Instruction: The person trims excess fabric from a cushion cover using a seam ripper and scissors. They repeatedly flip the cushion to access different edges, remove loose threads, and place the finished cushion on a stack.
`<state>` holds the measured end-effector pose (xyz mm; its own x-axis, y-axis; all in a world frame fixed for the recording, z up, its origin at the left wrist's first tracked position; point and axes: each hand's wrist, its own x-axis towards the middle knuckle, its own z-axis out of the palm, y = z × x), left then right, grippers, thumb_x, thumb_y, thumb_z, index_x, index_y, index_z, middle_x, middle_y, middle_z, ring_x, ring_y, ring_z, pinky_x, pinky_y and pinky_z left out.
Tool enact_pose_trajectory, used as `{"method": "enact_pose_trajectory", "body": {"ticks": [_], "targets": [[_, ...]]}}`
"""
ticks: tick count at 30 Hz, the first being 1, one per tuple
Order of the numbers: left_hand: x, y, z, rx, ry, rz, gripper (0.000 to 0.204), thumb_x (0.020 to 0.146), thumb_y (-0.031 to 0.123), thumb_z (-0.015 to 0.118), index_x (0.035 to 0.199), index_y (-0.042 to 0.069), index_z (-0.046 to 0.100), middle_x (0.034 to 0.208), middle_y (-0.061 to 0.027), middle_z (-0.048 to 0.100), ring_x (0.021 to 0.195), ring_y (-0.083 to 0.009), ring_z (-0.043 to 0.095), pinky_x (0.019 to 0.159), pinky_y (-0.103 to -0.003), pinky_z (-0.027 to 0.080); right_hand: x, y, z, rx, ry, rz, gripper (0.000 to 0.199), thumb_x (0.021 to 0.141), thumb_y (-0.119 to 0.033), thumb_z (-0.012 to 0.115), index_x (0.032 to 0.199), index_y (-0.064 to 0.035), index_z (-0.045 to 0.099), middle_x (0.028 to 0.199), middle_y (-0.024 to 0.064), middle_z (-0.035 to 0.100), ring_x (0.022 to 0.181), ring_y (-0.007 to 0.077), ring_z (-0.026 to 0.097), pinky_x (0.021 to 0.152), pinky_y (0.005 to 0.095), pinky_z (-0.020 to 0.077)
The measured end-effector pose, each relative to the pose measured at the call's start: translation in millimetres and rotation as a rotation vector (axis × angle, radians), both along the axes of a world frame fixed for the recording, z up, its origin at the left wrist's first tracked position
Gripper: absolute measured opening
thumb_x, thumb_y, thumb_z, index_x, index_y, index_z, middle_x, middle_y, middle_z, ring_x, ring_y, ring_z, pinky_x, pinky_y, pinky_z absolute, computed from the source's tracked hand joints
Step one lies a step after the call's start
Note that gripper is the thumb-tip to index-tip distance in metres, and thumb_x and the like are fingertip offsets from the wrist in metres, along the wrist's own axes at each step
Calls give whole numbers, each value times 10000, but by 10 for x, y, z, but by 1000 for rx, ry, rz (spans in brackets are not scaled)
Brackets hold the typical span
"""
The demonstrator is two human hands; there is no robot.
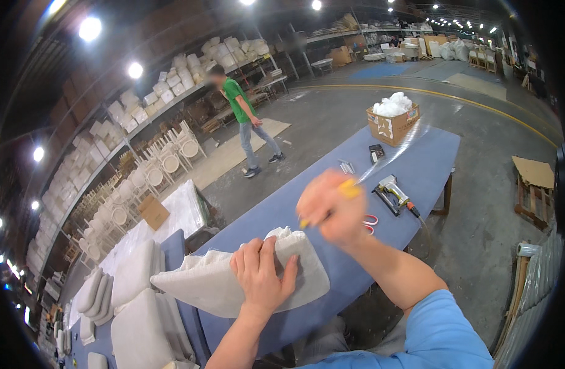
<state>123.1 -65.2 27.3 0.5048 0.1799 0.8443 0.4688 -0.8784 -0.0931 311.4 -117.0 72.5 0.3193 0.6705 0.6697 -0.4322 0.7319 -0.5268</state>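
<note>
Stacked white cushions (135, 307) lay at the near left of the long blue table (331, 190). Just right of them, the left hand (261, 273) pressed flat, fingers spread, on a white fabric-covered cushion (233, 280) lying on the table. The right hand (331, 209), blurred, was clenched around a yellow-handled tool (349, 189) above the cushion's far corner. Farther right lay red-handled scissors (371, 222), a staple gun (393, 190), and a cardboard box (393, 123) of white stuffing.
</note>
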Motion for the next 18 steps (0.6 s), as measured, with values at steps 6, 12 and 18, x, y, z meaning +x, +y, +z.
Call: {"method": "enact_pose_trajectory", "body": {"ticks": [6, 12, 18], "targets": [[-12, -28, 5, -11, 4, 14, 537, 799, 343, 819, 1201, 17, 678, 1141, -152, 589, 1051, -340, 553, 951, -452, 382, 43, -54, 278, -77, 66, -3, 318, 964, -50, 621, 677, -69, 486, 578, 56, 513, 493, 154, 512, 495, 318, 419], [7, -39, 0, -7, 3, 0, 543, 786, 332, 827, 1202, 17, 678, 1142, -155, 592, 1047, -344, 550, 948, -457, 384, 67, 71, 244, -285, -100, 63, 336, 976, -97, 667, 695, -98, 481, 579, 42, 515, 477, 140, 496, 473, 320, 408], [-66, -11, 263, -104, 143, -87, 459, 824, 234, 807, 1215, 21, 697, 1082, -138, 634, 987, -331, 591, 887, -424, 442, 769, -10, -175, -321, 96, -270, 336, 966, -169, 708, 696, -108, 517, 568, 12, 525, 464, 106, 484, 451, 294, 383]]}}
